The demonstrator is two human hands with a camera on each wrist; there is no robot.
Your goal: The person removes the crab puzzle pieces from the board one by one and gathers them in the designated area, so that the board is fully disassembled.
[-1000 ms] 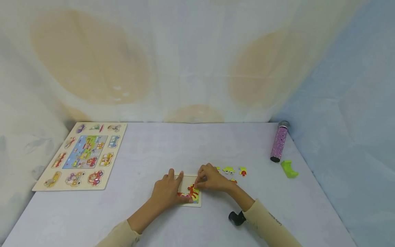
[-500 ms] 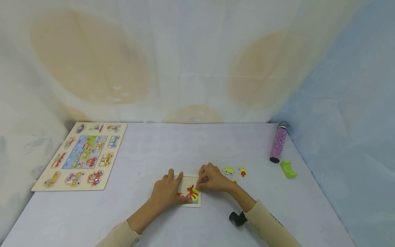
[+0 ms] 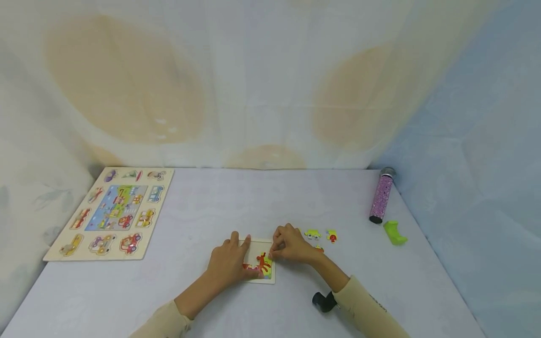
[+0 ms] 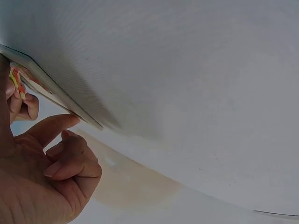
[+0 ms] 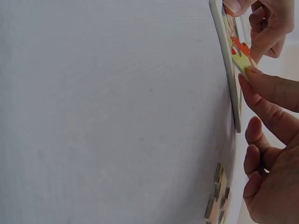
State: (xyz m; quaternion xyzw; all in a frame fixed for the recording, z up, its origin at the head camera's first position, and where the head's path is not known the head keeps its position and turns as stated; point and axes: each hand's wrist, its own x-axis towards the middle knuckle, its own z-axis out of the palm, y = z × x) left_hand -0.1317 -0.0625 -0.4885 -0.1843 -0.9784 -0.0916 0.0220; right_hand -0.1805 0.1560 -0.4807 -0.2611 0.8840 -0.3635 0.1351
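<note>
A small square puzzle board (image 3: 256, 247) with a pale frame lies near the middle of the table. Pieces with a red and yellow picture (image 3: 264, 267) fill its lower part; bare wood shows above. My left hand (image 3: 228, 263) rests over its left side, thumb pressing on the lower pieces and index finger at the far edge. The other left fingers are bent in the left wrist view. At the board's right side, my right hand (image 3: 291, 244) pinches a yellow and orange puzzle piece (image 5: 242, 59) between thumb and index finger, tilted against the board.
Several loose puzzle pieces (image 3: 313, 234) lie right of the board, some partly behind the right hand. A large vehicle puzzle (image 3: 143, 244) lies at the left. To the right are a glittery purple microphone (image 3: 382, 198) and a green curved object (image 3: 395, 233). A black object (image 3: 323, 301) sits beside the right sleeve.
My right fingertips have shifted slightly to the right along the board's side, still pinching the puzzle piece. The left hand has stayed in place.
</note>
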